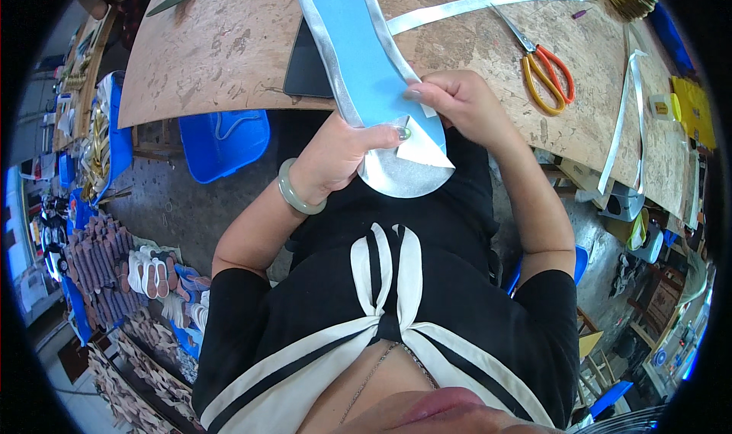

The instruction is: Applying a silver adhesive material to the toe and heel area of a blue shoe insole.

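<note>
A shoe insole [362, 53] with a light blue face and a silver rim is held up over the table's near edge, its heel end toward me. My left hand [339, 152] grips it by the left side near the heel, thumb pressed flat on top. On the opposite edge, my right hand [461, 106] pinches the silver rim between thumb and curled fingers. A loose white flap [423, 148] lies over the heel beside my left thumb. From behind the insole, a long silver strip [488, 6] stretches to the far right across the table.
Scissors [545, 76] with orange and yellow handles lie on the worn wooden table [229, 60]. A dark flat object [305, 68] sits partly under the insole. More pale strips [621, 121] hang over the right edge. A blue bin [225, 144] stands below at left, near stacked shoe parts [99, 270].
</note>
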`<state>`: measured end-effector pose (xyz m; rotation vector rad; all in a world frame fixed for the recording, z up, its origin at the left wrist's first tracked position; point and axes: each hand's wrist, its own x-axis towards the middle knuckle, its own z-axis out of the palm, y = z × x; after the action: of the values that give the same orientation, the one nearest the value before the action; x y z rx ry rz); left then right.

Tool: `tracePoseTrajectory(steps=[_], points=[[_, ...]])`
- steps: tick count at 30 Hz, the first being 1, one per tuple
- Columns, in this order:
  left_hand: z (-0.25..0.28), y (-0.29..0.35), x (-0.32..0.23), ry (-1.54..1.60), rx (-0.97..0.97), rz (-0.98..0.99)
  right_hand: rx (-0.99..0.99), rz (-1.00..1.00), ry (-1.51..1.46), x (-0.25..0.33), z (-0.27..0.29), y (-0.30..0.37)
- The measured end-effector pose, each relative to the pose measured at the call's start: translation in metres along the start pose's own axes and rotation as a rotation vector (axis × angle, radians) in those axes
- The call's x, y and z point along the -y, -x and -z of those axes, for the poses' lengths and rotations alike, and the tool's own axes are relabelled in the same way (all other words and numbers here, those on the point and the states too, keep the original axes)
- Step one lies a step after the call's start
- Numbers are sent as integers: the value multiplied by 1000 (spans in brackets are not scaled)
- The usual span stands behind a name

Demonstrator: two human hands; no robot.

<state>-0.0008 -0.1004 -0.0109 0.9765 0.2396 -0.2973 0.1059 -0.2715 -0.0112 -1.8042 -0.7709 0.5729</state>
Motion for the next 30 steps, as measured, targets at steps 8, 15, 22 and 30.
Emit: tracePoseTrajectory(steps=[8, 15, 22, 30], points=[[3, -4, 3, 4, 24, 3, -94, 131, 179, -9, -5, 12], [6, 1, 2, -193, 111, 94, 58, 9, 44, -2, 11, 2], [6, 1, 6, -143, 77, 44, -5, 219, 60, -16, -8, 12], [10, -5, 5, -189, 94, 0, -2, -1, 127, -12, 3, 20]])
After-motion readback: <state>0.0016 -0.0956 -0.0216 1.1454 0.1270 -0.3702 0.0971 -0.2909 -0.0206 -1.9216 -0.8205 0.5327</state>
